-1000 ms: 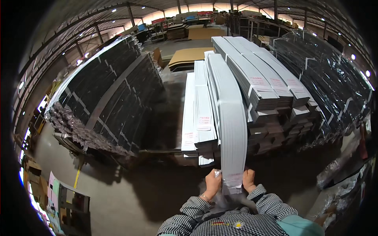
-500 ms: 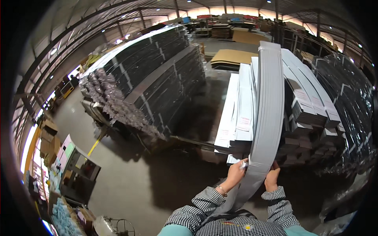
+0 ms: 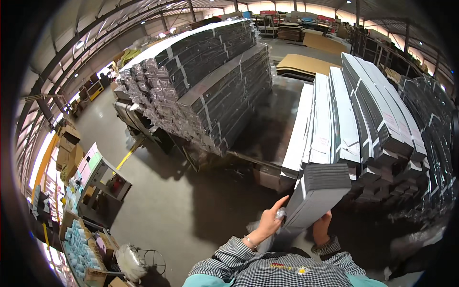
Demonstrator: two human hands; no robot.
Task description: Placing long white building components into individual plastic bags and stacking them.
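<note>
A long bundle of grey flat strips [image 3: 313,196] is held between my two hands in front of my body. Its far end faces up and shows many thin stacked layers; its lower part drops toward my apron. On the bundle's left side, my left hand [image 3: 268,224] grips it with the index finger stretched along it. A bit of clear, shiny material [image 3: 281,213] sits at those fingers. My right hand [image 3: 322,226] holds the right side, its fingers partly hidden behind the bundle. Just beyond are white-topped strip bundles [image 3: 345,138] lying side by side, bound with white straps.
A tall plastic-wrapped stack of dark strips [image 3: 229,91] stands left on a low platform [image 3: 267,136]. Another wrapped stack [image 3: 425,129] is at the right. Brown sheets [image 3: 306,64] lie behind. At the left are a grey cabinet [image 3: 103,186] and a box of light-blue pieces [image 3: 81,246].
The grey bundle's far end has come down and toward me, off the white-topped bundles, so its layered end now shows. My left hand has shifted slightly left and down; the view has turned.
</note>
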